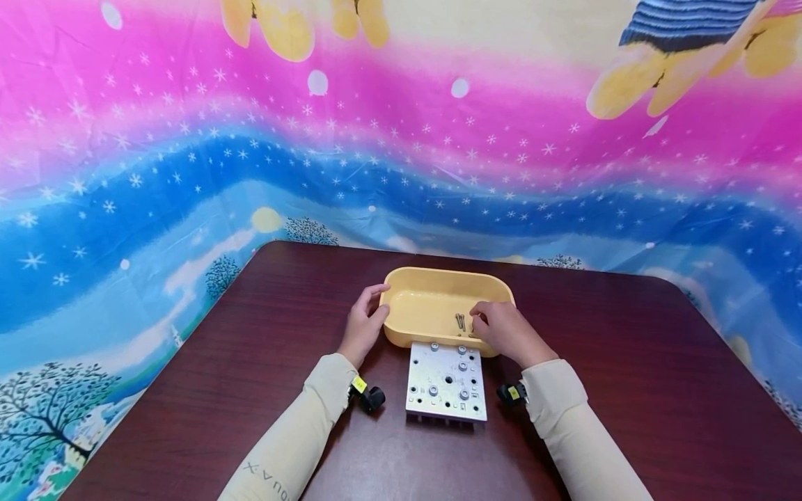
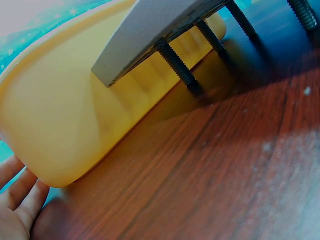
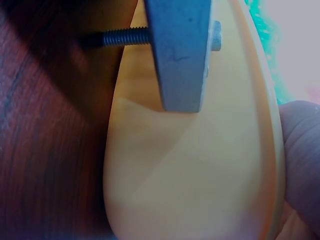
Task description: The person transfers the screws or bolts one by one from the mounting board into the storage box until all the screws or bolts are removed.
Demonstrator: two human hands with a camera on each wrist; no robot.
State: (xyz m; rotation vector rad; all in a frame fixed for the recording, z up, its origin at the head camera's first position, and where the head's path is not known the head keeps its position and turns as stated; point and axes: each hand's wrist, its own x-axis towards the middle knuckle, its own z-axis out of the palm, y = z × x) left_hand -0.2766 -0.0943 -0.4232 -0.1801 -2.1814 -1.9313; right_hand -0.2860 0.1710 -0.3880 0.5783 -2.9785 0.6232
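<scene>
My left hand (image 1: 365, 323) touches the left end of a yellow oval tray (image 1: 401, 335), its fingers lying against the end wall and rim. Over the tray's right front rim reaches my right hand (image 1: 506, 330); its fingertips are bent down inside, beside several small metal screws (image 1: 460, 322). Whether those fingertips pinch a screw is hidden. In front of the tray is a silver metal plate (image 1: 446, 379) with holes and several socket-head screws in it. Threaded shanks (image 2: 176, 64) stick out beneath the plate, above the wood in the left wrist view.
A dark reddish wooden table (image 1: 301, 299) carries everything. Behind it hangs a colourful printed cloth (image 1: 401, 153). Small black cameras are strapped at both wrists, the left camera (image 1: 370, 398) and the right camera (image 1: 512, 394) flanking the plate.
</scene>
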